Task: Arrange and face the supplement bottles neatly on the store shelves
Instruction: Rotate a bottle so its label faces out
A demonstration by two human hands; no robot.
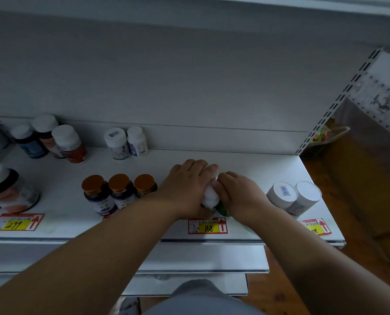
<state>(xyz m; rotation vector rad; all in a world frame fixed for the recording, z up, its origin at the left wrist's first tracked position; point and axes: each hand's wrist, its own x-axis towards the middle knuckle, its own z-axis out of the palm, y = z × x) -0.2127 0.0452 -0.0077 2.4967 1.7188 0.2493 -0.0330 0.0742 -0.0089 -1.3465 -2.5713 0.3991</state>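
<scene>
Bottles with white caps (210,194) stand at the shelf (246,164) front, centre frame, above the 168 price tag (207,226). Left hand (187,187) and right hand (239,194) curl their fingers round them. Probably light, rigid, smooth plastic; gripping the body seems steadier than the cap.

On the shelf (257,164): three gold-capped bottles (119,189) in a row left of the hands. Two hands, left (185,187) and right (239,194), meet over white-capped bottles (210,194); their number cannot be told. Two white tubs (294,196) right of the hands. Two white bottles (126,142) behind. Three white-capped bottles (51,137) far left, one big jar (7,189). Three price tags (207,226).
</scene>
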